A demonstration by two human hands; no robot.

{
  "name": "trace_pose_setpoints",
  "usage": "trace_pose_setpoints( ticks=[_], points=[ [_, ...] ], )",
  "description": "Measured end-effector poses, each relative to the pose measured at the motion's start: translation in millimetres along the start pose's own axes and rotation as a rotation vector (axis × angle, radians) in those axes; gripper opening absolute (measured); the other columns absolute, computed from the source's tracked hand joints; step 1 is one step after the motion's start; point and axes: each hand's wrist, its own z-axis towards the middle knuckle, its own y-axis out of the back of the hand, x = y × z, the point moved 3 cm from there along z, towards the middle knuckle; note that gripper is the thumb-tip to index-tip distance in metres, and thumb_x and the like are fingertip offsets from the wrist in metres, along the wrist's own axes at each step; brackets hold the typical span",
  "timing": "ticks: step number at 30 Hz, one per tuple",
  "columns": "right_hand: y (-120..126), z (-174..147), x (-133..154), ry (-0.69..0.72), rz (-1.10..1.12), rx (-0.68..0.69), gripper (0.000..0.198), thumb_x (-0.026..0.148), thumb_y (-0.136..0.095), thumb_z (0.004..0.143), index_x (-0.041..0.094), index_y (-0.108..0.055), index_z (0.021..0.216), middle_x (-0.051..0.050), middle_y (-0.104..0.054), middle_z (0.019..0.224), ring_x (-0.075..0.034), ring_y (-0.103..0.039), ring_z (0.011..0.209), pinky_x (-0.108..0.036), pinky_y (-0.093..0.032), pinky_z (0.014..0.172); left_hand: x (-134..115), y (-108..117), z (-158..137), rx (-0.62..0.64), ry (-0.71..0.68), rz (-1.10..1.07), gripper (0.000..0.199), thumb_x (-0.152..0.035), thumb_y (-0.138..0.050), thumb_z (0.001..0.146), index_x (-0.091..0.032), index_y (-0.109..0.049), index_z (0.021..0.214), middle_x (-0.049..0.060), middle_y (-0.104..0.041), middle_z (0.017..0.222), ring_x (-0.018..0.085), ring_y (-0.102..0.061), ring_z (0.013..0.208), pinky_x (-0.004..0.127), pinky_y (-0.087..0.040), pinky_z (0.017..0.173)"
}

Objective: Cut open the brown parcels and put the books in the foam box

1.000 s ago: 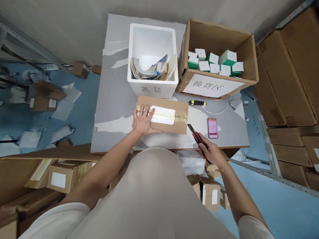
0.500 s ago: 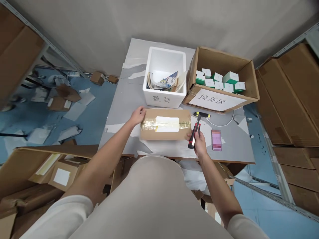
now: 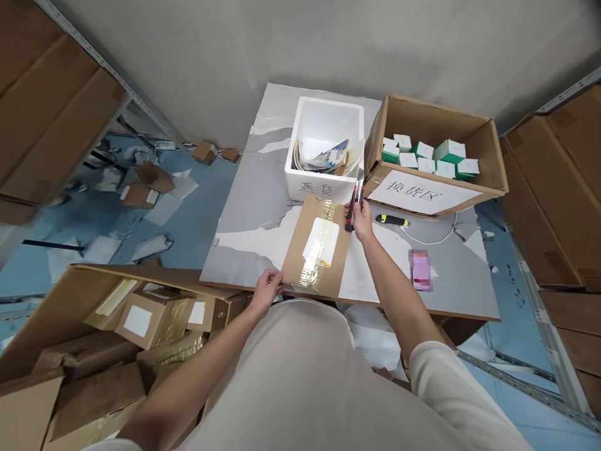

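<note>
A taped cardboard box (image 3: 293, 250) with white labels lies on the table, its long side now running from near to far. My left hand (image 3: 268, 290) grips its near left corner, fingers closed on the edge. Beside its far right corner, my right hand (image 3: 360, 218) is wrapped round a red and black utility knife (image 3: 350, 219), whose tip points away from me. Those fingers also seem to touch the box. A second knife, yellow and black (image 3: 392, 220), rests on the table to the right of my right hand.
Behind the box stands a white foam box (image 3: 323, 186) holding booklets. To its right is a large open carton (image 3: 493, 172) with several green-and-white small boxes. A blurred pink phone-like object (image 3: 421, 270) lies on the right. A big carton of parcels (image 3: 141, 270) stands at lower left.
The box has been turned about a quarter turn, counterclockwise as I see it. My left hand came nearer to me, while my right hand moved away with the utility knife. The view has shifted slightly.
</note>
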Motion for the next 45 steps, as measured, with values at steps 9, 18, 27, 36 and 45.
trace_pose_setpoints(
  ticks=[9,18,27,36,45],
  points=[
    [25.3,-41.4,-24.0,-0.094,0.131,-0.062,0.041,0.045,-0.049,0.093,0.019,-0.051,0.125,-0.009,-0.059,0.120,-0.019,-0.062,0.095,-0.040,-0.056,0.078,-23.6,11.3,42.8,0.023,-0.210,0.467,0.028,-0.040,-0.063,0.066,-0.020,-0.058,0.086,0.007,-0.065,0.093,0.025,-0.062,0.095,0.043,-0.049,0.087],
    [-32.1,-223.4,-127.1,-0.573,1.032,-0.070,0.048,0.057,-0.064,0.078,0.031,-0.045,0.114,-0.006,-0.064,0.120,-0.020,-0.070,0.082,-0.040,-0.059,0.069,-156.7,-90.6,170.1,0.243,-0.632,0.667,0.077,-0.038,-0.068,0.069,-0.019,-0.042,0.139,0.014,-0.035,0.149,0.029,-0.044,0.129,0.041,-0.039,0.104],
    [-48.9,-193.4,-122.9,-0.471,1.203,-0.263,0.050,0.053,-0.070,0.075,0.030,-0.051,0.116,-0.001,-0.068,0.113,-0.019,-0.068,0.098,-0.046,-0.053,0.093,-148.6,-62.6,177.1,0.061,-0.557,0.625,0.048,-0.037,-0.067,0.070,-0.020,-0.055,0.114,0.006,-0.064,0.109,0.022,-0.060,0.099,0.037,-0.047,0.091],
    [0.4,-39.1,-106.2,-0.096,0.848,-0.192,0.040,0.054,-0.060,0.081,0.026,-0.051,0.109,-0.004,-0.067,0.111,-0.015,-0.067,0.097,-0.034,-0.055,0.082,-59.9,24.6,77.5,-0.478,-0.309,0.577,0.052,-0.058,-0.065,0.069,-0.017,-0.048,0.097,0.008,-0.059,0.094,0.023,-0.060,0.090,0.040,-0.048,0.084],
    [46.6,-81.5,-102.4,-0.169,0.126,-0.017,0.071,0.055,-0.050,0.085,0.027,-0.028,0.147,-0.003,-0.063,0.093,-0.010,-0.059,0.049,-0.025,-0.049,0.042,-118.0,-22.3,72.1,-0.017,-0.917,1.237,0.076,-0.049,-0.056,0.075,-0.018,-0.037,0.141,0.016,-0.030,0.153,0.036,-0.018,0.144,0.053,-0.015,0.113]
  ],
)
